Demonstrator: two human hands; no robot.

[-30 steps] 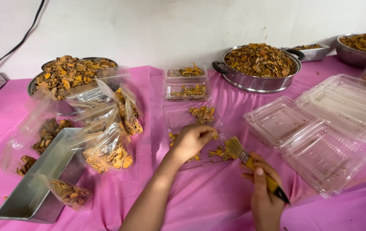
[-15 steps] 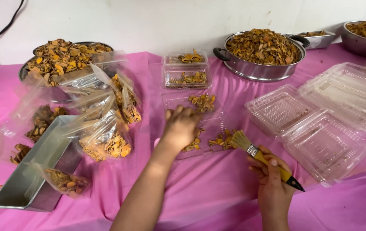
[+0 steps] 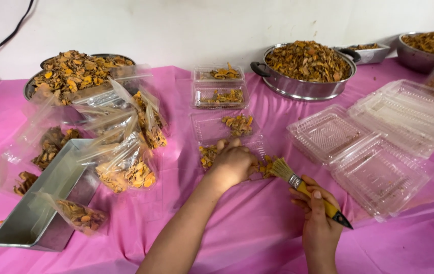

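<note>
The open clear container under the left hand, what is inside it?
The open clear container holds orange-brown dried pieces. The left hand covers part of its near half, so what lies beneath it cannot be seen.

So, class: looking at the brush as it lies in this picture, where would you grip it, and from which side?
Grip the yellow handle of the brush, where the right hand already holds it, coming from the near side. The bristles point up-left toward the dried slices in the clear tray, beside the left hand, so the far end is probably best left free.

Two bare forearms with no sleeves; left hand and right hand wear no gloves or rings.
</note>
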